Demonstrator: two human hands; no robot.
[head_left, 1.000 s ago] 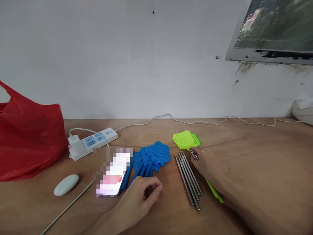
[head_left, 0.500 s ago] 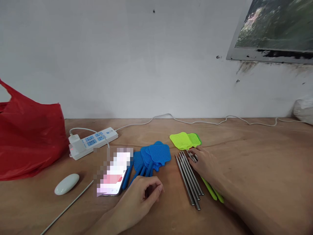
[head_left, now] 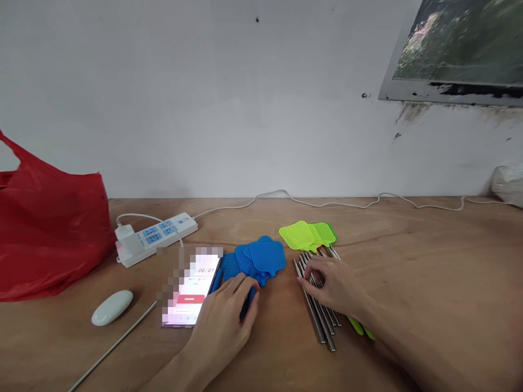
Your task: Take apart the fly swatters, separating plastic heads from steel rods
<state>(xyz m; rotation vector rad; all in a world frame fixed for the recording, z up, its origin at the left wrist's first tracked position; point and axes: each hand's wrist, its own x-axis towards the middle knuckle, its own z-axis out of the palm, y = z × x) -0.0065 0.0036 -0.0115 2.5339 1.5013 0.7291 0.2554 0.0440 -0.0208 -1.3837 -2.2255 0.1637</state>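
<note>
My left hand is closed around a dark blue handle at the near end of the blue fly swatter pile. The overlapping blue mesh swatter heads lie just beyond it. My right hand is curled over a bundle of metal rods, thumb and forefinger closed at their upper part; the fingers partly hide which rods they grip. Yellow-green swatter heads fan out beyond that hand, and their green handle ends show beneath the right wrist.
A lit phone, partly pixelated, lies left of the blue swatters. Farther left are a white oval object, a white power strip with a plug, and a red plastic bag. A thin white cable runs along the wall.
My left hand has moved onto a blue handle and closed on it. My right hand has shifted left and nearer, from the green swatters onto the metal rods. The top yellow-green head has slid slightly left.
</note>
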